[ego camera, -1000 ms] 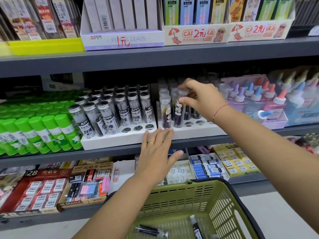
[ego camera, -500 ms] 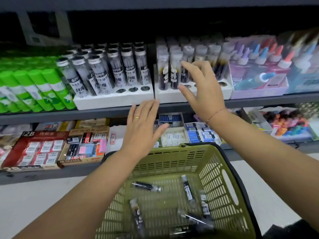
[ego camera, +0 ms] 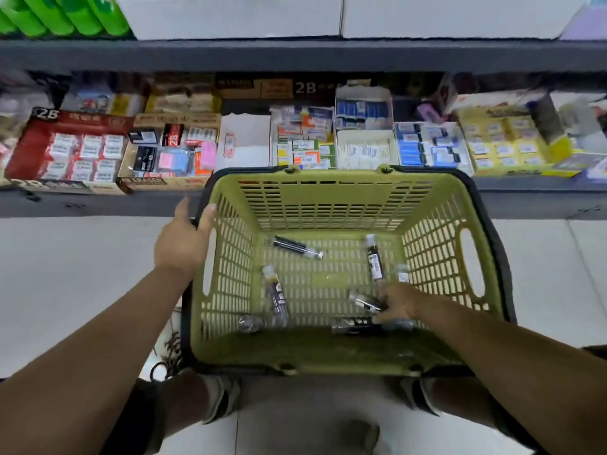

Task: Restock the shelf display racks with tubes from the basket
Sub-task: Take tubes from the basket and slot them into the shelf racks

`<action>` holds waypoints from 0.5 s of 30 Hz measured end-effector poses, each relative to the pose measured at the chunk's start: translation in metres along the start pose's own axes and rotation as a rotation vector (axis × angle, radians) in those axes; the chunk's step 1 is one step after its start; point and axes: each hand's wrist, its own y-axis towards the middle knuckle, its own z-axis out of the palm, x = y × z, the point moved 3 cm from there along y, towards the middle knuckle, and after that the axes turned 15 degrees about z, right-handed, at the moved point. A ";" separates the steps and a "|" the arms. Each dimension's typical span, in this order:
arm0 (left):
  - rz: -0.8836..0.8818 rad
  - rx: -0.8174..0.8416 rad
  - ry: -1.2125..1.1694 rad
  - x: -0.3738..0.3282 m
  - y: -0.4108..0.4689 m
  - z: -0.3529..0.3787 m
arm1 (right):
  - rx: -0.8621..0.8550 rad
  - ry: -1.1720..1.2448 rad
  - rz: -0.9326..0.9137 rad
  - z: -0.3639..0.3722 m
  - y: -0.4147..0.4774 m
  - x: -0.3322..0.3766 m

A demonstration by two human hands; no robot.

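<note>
Our left hand (ego camera: 184, 244) grips the basket (ego camera: 328, 354) rim, centre-left | right hand (ego camera: 399, 303) among tubes (ego camera: 277, 297), basket's lower right; we cannot tell its grip | nearest tube (ego camera: 353, 321) just below-left of its fingers, long axis left-right

Tubes (ego camera: 374, 257) lie in the basket (ego camera: 328, 205). At 12 o'clock from it, boxes (ego camera: 65, 149) sit on the shelf (ego camera: 98, 203).

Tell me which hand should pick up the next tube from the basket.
Right. The right hand is down inside the basket among the tubes; the left hand grips its left rim, steadying it.
</note>
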 end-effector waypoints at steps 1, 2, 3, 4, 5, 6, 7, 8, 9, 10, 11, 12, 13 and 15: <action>-0.003 -0.012 -0.010 0.002 0.000 0.001 | -0.008 0.012 0.011 0.006 0.005 0.001; -0.007 -0.018 -0.019 0.004 0.000 0.002 | -0.015 0.023 0.011 0.010 0.007 0.003; -0.006 -0.026 -0.025 0.006 0.000 0.003 | -0.026 0.041 0.008 0.013 0.011 0.005; 0.000 -0.035 -0.029 0.006 0.000 0.003 | -0.029 0.076 -0.007 0.014 0.014 0.007; 0.010 -0.047 -0.035 0.006 0.000 0.003 | -0.023 0.163 -0.015 0.012 0.016 0.010; 0.017 -0.059 -0.044 0.005 0.000 0.003 | -0.029 0.282 -0.016 0.007 0.019 0.012; 0.019 -0.067 -0.053 0.005 -0.001 0.003 | -0.071 0.404 -0.007 -0.002 0.021 0.013; 0.017 -0.072 -0.062 0.005 -0.001 0.003 | -0.144 0.518 0.012 -0.011 0.024 0.013; 0.015 -0.077 -0.070 0.005 -0.001 0.003 | -0.227 0.613 0.046 -0.019 0.028 0.012; 0.015 -0.083 -0.076 0.005 -0.002 0.003 | -0.297 0.697 0.085 -0.026 0.032 0.010; 0.017 -0.089 -0.080 0.005 -0.002 0.003 | -0.348 0.755 0.130 -0.031 0.036 0.008; 0.019 -0.094 -0.085 0.005 -0.002 0.003 | -0.383 0.782 0.163 -0.034 0.041 0.008; 0.021 -0.100 -0.089 0.005 -0.002 0.003 | -0.412 0.776 0.189 -0.035 0.046 0.009; 0.021 -0.108 -0.092 0.006 -0.002 0.003 | -0.444 0.763 0.236 -0.036 0.054 0.011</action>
